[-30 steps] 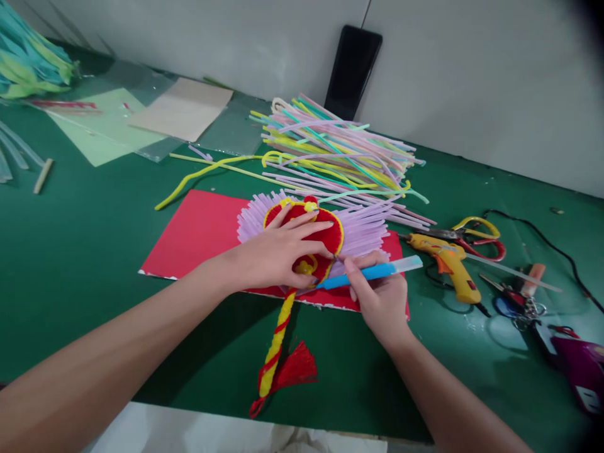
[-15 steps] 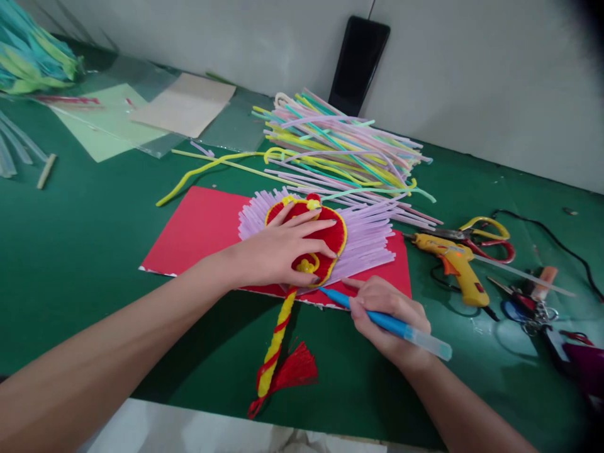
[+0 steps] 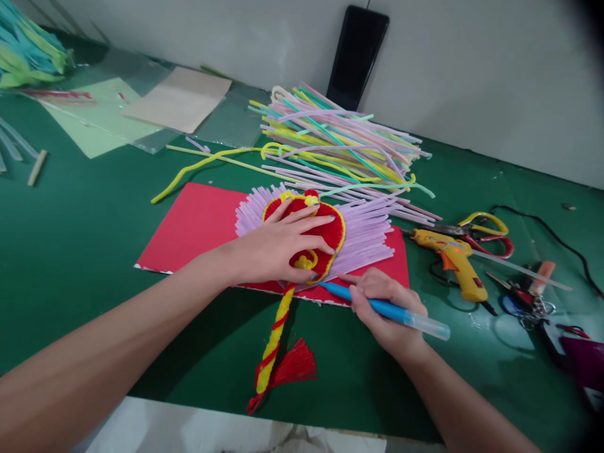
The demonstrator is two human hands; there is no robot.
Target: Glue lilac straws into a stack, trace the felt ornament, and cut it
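My left hand [image 3: 274,248] lies spread over a red fan-shaped piece [image 3: 336,229] with a yellow fuzzy edge and yellow flowers, pressing it down. Its yellow-and-red twisted handle [image 3: 275,340] points toward me, ending in a red tassel [image 3: 298,363]. Lilac pipe cleaners [image 3: 365,234] stick out from under the red piece on both sides. Beneath everything is a red board [image 3: 189,229]. My right hand [image 3: 389,308] is closed around a blue pen [image 3: 391,311] with a translucent back end. The pen's tip is by the lower right edge of the red piece; whether it touches cannot be made out.
A pile of coloured pipe cleaners [image 3: 340,141] lies behind the board. To the right are a yellow glue gun [image 3: 455,261], scissors [image 3: 486,234] and keys [image 3: 538,306]. A phone [image 3: 358,56] leans on the wall. Paper sheets [image 3: 182,100] and glue sticks [image 3: 19,138] lie left.
The whole view has shifted slightly, moving things a little left and up. My left hand stays on the red piece, and the pen remains near its lower edge with hardly any movement.
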